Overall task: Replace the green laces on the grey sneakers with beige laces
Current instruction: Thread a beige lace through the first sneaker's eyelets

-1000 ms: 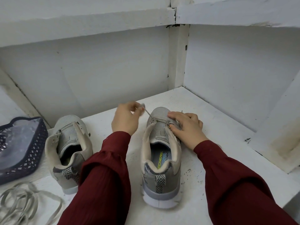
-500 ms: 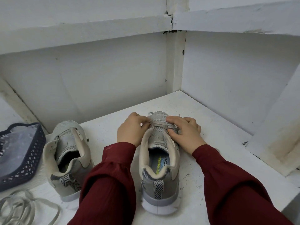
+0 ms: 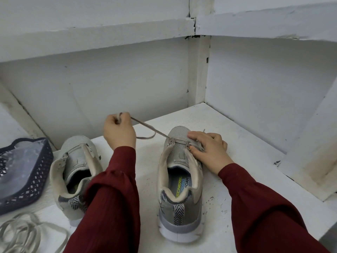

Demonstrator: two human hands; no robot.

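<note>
Two grey sneakers stand heels toward the viewer on a white shelf (image 3: 237, 161). The left hand (image 3: 119, 132), raised just left of the threaded sneaker (image 3: 180, 179), pinches a beige lace (image 3: 149, 127) drawn taut from its lowest eyelets. The right hand (image 3: 209, 150) grips that sneaker's toe, fingers curled over it. The second sneaker (image 3: 76, 172) stands to its left; farther left are a dark basket (image 3: 27, 179) and loose laces (image 3: 27, 232).

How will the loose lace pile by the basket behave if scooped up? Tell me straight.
Probably floppy: the lace pile lies in slack, overlapping loops. Likely light, being thin flat cord. It may tangle or trail when lifted, since the loops cross each other.
</note>
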